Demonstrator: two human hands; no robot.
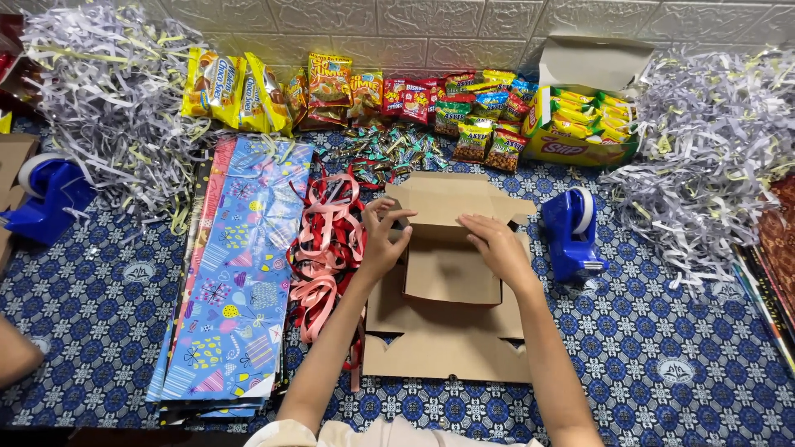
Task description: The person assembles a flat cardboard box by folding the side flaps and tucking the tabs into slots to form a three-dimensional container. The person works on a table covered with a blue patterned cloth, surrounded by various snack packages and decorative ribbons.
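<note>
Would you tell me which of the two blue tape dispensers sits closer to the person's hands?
The blue tape dispenser just beside the right hand; the other dispenser sits far off at the table's left edge.

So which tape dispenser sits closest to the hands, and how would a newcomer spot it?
Start at the cardboard box in the middle of the blue patterned tablecloth. Just beside the right hand stands a blue tape dispenser. The other dispenser sits at the far left edge.

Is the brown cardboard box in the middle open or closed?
Open. The cardboard box has its flaps spread out, its bare inside shows, and both the left hand and right hand press its walls.
</note>
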